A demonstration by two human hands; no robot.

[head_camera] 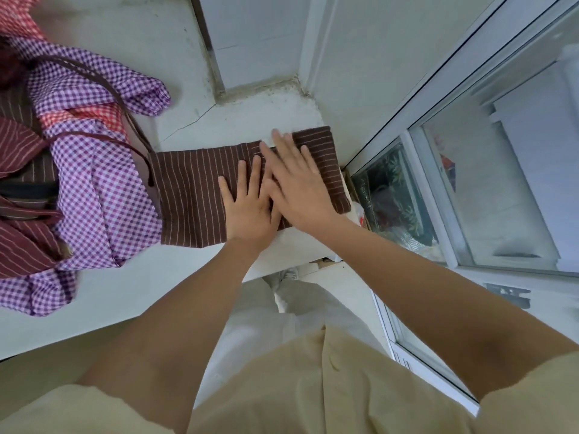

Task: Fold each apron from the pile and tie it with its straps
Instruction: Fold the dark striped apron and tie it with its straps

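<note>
Left hand (247, 203) flat, fingers spread, pressing folded brown striped apron (188, 192); right hand (296, 183) flat, pressing the same apron alongside; apron on white surface (131, 289), checked apron pile (94, 183) at left, window (507, 183) at right

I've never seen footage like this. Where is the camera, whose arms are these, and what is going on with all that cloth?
There is no machine here. A person wears a wide-angle camera on the head, so you look down along their own bare arms. The left hand and the right hand lie flat with straight fingers, close together, pressing a folded brown striped apron onto a white ledge. Neither hand grips anything. The apron's thin strap trails off its left end, not yet tied. Further left lies a loose pile of aprons, purple checked, red checked and maroon striped, not yet folded. A window is on the right.
</note>
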